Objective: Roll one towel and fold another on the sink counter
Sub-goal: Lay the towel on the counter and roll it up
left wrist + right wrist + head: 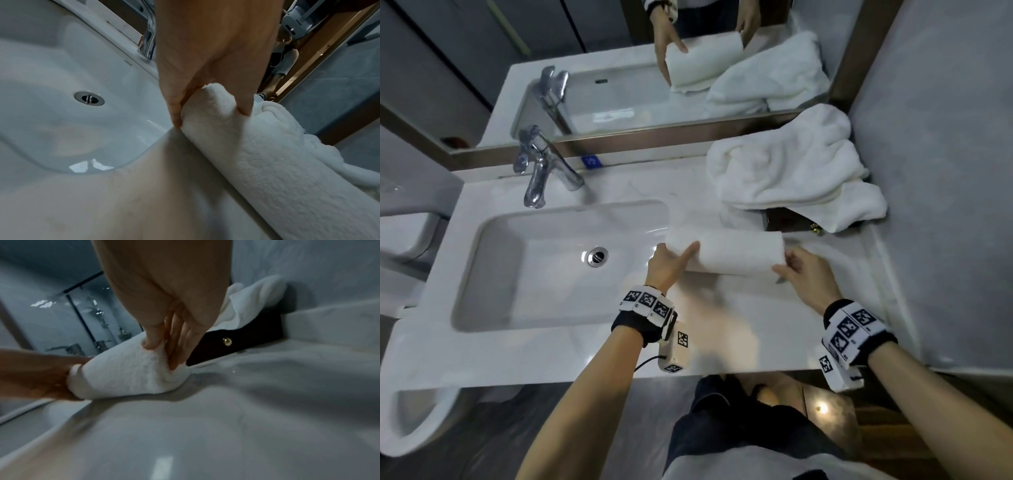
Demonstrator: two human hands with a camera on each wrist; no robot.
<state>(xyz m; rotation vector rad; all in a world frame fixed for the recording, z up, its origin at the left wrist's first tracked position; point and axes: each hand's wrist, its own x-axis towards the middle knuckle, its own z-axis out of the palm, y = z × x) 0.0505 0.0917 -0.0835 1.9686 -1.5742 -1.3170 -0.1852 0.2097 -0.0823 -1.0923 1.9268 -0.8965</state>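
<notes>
— Where was your rolled towel?
— On the tabletop, right of the basin, near the heaped towel.
— Your grips?
— Left hand and right hand each pinched one end.

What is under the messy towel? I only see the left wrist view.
Observer: A dark wooden box with a small gold knob; the crumpled towel lies on it.
Operator: What does the other hand do?
Observer: The right hand holds the far end of the rolled towel.
Operator: Is my end held too?
Observer: Yes, the left hand grips it beside the sink basin.
</notes>
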